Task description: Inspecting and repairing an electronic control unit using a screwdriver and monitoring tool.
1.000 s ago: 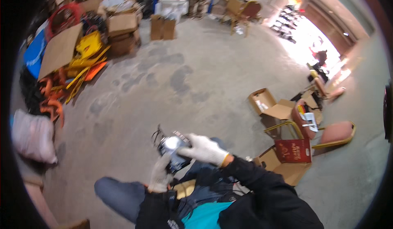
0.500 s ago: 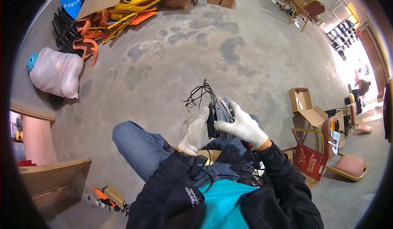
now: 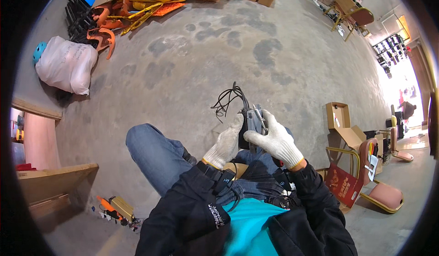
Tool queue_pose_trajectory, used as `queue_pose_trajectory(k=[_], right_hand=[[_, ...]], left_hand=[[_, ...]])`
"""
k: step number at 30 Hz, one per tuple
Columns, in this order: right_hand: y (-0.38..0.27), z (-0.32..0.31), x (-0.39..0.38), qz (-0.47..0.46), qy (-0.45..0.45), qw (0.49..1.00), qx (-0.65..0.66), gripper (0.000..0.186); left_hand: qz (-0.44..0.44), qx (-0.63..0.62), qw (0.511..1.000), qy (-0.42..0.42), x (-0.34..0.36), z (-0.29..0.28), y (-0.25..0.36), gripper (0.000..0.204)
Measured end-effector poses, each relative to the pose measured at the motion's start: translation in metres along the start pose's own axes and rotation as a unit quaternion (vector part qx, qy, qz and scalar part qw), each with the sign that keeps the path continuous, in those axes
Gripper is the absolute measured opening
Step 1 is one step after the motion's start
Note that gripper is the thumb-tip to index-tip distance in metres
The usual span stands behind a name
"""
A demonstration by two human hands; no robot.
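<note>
Grey floor (image 3: 183, 82) is seen beyond the fingers. Between them a device (image 3: 251, 121) is held: its left side pressed by half-hidden fingers of the left hand (image 3: 226, 142), its right pinched by the right hand (image 3: 275, 140); wires (image 3: 224, 99) are splayed ahead.

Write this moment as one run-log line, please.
left grip: device, left side | right grip: device, right side | device: grey-black, held | cables: black, far end

Wide fisheye view from the head, downward, near both hands (image 3: 277, 142)
</note>
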State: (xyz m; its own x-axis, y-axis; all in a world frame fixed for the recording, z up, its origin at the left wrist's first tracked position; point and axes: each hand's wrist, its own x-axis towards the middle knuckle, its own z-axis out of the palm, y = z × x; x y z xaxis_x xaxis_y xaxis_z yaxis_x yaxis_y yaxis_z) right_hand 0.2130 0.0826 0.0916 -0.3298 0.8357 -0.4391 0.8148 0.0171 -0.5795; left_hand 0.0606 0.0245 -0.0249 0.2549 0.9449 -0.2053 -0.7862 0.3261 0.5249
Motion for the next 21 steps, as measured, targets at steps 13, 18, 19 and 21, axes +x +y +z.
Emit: queue_pose_trajectory(k=[13,18,19,21], right_hand=[[0.002,0.004,-0.001,-0.037,0.007,0.999,-0.005,0.111],[0.004,0.004,-0.002,-0.045,0.016,0.999,-0.003,0.105],[0.006,0.005,-0.001,-0.046,0.015,0.999,-0.003,0.105],[0.010,0.006,0.000,-0.060,0.013,0.998,0.010,0.101]], left_hand=[[0.033,0.016,0.999,0.017,-0.006,0.010,0.007,0.068],[0.034,0.017,0.999,0.011,-0.006,0.007,0.006,0.068],[0.038,0.022,0.999,0.013,-0.005,0.004,0.004,0.069],[0.041,0.026,0.999,0.014,-0.004,0.003,0.002,0.070]])
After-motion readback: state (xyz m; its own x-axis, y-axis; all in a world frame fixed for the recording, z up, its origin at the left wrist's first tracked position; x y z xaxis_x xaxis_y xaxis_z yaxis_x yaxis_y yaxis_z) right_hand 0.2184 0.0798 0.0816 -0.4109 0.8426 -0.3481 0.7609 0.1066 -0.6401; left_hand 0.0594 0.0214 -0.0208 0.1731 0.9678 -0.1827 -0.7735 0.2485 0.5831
